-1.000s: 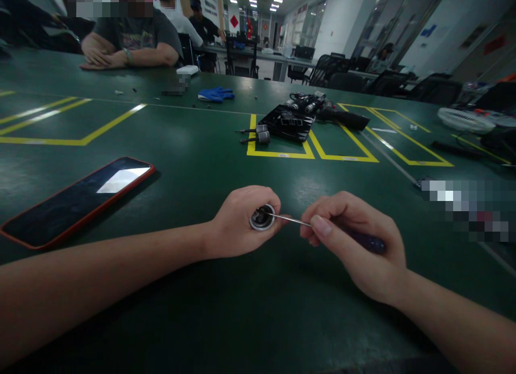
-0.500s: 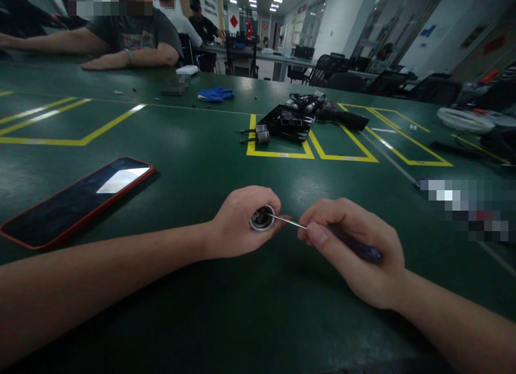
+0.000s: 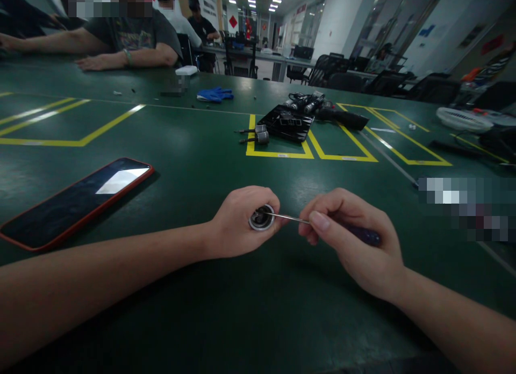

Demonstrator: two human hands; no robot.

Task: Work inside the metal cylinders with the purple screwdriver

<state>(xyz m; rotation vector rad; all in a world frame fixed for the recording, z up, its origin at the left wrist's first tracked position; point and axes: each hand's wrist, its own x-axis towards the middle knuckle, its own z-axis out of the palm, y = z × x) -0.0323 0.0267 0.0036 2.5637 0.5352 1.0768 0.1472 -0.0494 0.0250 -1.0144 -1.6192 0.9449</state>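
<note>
left hand [image 3: 242, 221]: closed around the cylinder [image 3: 255, 223], back of the wrist toward the left edge
right hand [image 3: 358, 234]: gripping the screwdriver [image 3: 366, 235], thumb and fingers on it
cylinder: in the left hand, over the near half of the tabletop [image 3: 226, 320], open end showing
screwdriver: tilted, shaft reaching the cylinder's opening, exact tip contact hard to tell
phone [image 3: 60, 210]: flat, toward the left edge
panel [image 3: 284, 122]: over yellow tape [image 3: 262, 153], beyond both hands
glove [image 3: 215, 94]: blue, toward the far edge

Silver-rimmed round part [image 3: 261, 217], open; dark-handled screwdriver [image 3: 366, 235], tip seemingly inside.
</note>
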